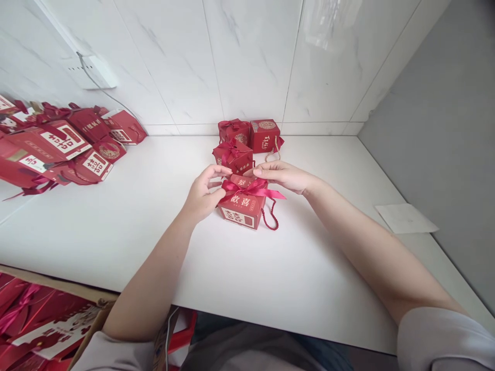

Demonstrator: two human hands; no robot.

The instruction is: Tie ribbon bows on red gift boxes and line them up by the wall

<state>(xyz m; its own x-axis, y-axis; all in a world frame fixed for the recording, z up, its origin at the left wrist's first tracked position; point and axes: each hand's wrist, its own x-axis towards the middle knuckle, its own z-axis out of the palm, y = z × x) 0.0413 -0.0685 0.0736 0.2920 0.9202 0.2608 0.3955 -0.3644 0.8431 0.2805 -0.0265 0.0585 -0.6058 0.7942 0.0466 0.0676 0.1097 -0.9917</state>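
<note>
A red gift box (243, 208) with white and gold lettering stands on the white table, a pink-red ribbon bow (249, 189) tied across its top. A dark red rope handle (274, 219) hangs down at its right side. My left hand (204, 193) is at the box's left side, fingers apart, thumb close to the bow. Above the back right of the box is my right hand (284, 175), its thumb and fingers near each other at the top edge; whether anything lies between them is hard to tell.
Directly behind stand three red boxes (265, 136) near the tiled wall. A heap of red boxes (65, 144) fills the left end of the table (154, 242). A white paper (406, 218) lies at the right. A carton (102, 314) of red packaging is at the lower left.
</note>
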